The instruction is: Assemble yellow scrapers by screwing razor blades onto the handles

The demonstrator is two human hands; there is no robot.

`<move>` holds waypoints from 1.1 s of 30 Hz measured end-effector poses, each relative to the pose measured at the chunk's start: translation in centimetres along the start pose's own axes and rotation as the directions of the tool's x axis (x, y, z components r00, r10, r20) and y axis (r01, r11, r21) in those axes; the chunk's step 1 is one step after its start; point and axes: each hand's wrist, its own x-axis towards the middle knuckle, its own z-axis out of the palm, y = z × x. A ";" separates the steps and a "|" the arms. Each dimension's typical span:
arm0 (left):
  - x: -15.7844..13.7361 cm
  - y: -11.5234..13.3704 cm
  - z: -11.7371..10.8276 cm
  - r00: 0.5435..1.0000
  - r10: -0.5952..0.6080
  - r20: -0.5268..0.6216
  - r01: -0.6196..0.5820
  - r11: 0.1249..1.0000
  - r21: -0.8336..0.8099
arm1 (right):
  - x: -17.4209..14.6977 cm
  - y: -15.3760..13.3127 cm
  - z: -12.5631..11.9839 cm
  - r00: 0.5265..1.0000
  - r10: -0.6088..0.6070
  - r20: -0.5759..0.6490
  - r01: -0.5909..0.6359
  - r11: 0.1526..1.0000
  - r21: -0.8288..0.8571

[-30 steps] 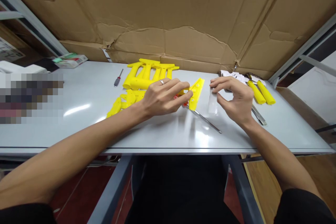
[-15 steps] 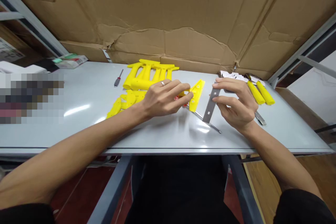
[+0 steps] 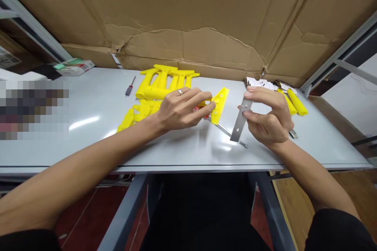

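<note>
My left hand [image 3: 185, 109], with a ring on one finger, is closed around a yellow plastic scraper handle [image 3: 220, 106]. Its wide flat head points right, with small studs on its face. Between thumb and fingers my right hand [image 3: 271, 115] pinches a flat grey metal blade [image 3: 238, 125] by its upper end, tilted, with small holes along it. A short gap separates blade and scraper head. On the table below them lies a screwdriver [image 3: 225, 130]; its red, clear grip is partly hidden by my left hand.
Several yellow scraper handles [image 3: 161, 80] lie at the back, with flat yellow pieces [image 3: 127, 120] nearer me. A small screwdriver [image 3: 130, 88] lies left of them. White-wrapped pieces [image 3: 260, 82] and yellow handles [image 3: 298, 102] are at right. Cardboard [image 3: 182, 11] stands behind the table.
My right hand has moved slightly right with the blade, and the blade is turned a little, catching more light. The left hand keeps its hold on the scraper handle.
</note>
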 end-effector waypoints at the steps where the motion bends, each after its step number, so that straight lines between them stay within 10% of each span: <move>1: 0.0 0.0 0.0 1.000 -0.001 -0.005 0.001 1.000 -0.006 | 0.0 0.0 0.0 1.000 0.005 0.013 -0.004 1.000 -0.019; 9: -0.1 -0.1 0.3 1.000 -0.018 -0.011 0.018 1.000 -0.006 | 0.3 1.0 -0.7 0.954 0.274 0.121 -0.257 0.956 -0.142; 17: -0.2 0.0 0.6 1.000 -0.013 0.002 0.013 1.000 -0.001 | -0.1 1.7 -0.5 0.796 0.583 0.163 -0.596 0.802 0.044; 23: -0.4 0.1 0.8 1.000 -0.016 0.024 0.017 1.000 -0.019 | -0.1 1.3 -0.4 0.490 0.837 0.243 -0.856 0.409 0.317; 29: -0.4 0.1 0.8 0.999 -0.016 0.037 0.017 1.000 -0.010 | 0.0 1.5 -0.2 0.121 0.837 0.534 -0.925 -0.100 0.366; 33: -0.4 0.1 0.8 0.999 -0.019 0.041 0.019 1.000 -0.010 | -0.1 2.0 -0.2 0.019 0.749 0.663 -0.908 -0.264 0.325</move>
